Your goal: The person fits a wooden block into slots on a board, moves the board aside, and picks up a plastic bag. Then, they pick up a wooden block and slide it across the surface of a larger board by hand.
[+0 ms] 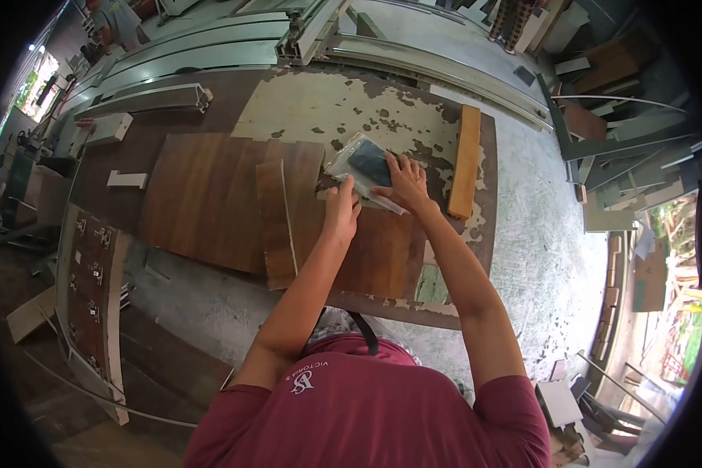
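Observation:
A clear plastic pouch (pixel 343 158) with a dark, flat, rectangular thing (pixel 368 161) inside lies on the worn tabletop (pixel 304 109). My left hand (pixel 342 209) is at the pouch's lower left edge, fingers partly curled against it; the exact grip is hard to see. Across the pouch's right side rests my right hand (pixel 404 181), its fingers spread and its thumb pointing left. Under and beside my forearms are brown wood-grain panels (pixel 203 199), with a narrow wooden strip (pixel 273 222) on top.
To the right of my right hand lies an orange-brown wooden block (pixel 465 162). A metal rail (pixel 437 66) runs behind the table. At left are a small white piece (pixel 127 180) and a panel with metal fittings (pixel 93 288). Offcuts (pixel 624 125) crowd a rack at right; another person (pixel 117 23) stands far back.

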Demonstrator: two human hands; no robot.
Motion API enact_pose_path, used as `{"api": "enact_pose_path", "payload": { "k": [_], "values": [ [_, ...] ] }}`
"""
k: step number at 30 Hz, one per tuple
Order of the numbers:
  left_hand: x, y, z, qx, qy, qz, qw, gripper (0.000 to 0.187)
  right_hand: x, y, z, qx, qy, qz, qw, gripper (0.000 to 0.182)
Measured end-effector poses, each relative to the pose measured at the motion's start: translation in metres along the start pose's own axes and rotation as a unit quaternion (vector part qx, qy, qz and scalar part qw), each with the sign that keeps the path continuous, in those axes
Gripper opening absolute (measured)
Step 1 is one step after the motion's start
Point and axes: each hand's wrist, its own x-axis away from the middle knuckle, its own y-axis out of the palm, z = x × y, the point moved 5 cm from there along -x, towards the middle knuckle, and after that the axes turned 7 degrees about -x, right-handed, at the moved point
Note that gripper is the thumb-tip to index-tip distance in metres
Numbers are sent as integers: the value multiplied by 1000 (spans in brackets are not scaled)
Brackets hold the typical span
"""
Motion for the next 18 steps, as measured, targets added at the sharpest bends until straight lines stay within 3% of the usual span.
{"api": "enact_pose_path", "payload": {
  "k": [1, 4, 8, 10, 12, 14, 16, 18],
  "values": [
    [-9, 3, -5, 70, -19, -11, 997, 68, 0, -3, -2, -13, -29, 52, 998, 90],
    [-23, 12, -8, 119, -33, -10, 992, 62, -6, -9, -1, -49, -4, 75, 996, 80],
    [-46, 25, -17, 167, -83, -4, 982, 53, -18, -16, -3, -84, 83, 109, 987, 72],
    [-46, 31, -13, 145, -89, 5, 985, 54, -23, -16, 6, -131, 164, 101, 973, 69],
    [-45, 31, -8, 127, -96, -2, 987, 53, -28, -14, 14, -152, 184, 120, 964, 60],
    [-46, 31, -6, 105, -111, 7, 988, 52, -30, -9, 25, -199, 220, 73, 952, 56],
    [-52, 30, -10, 89, -124, 17, 988, 52, -31, -7, 29, -208, 215, 92, 950, 53],
    [-63, 37, -16, 118, -112, -55, 985, 52, -39, -9, 23, -218, 193, 104, 951, 51]
  ]
}}
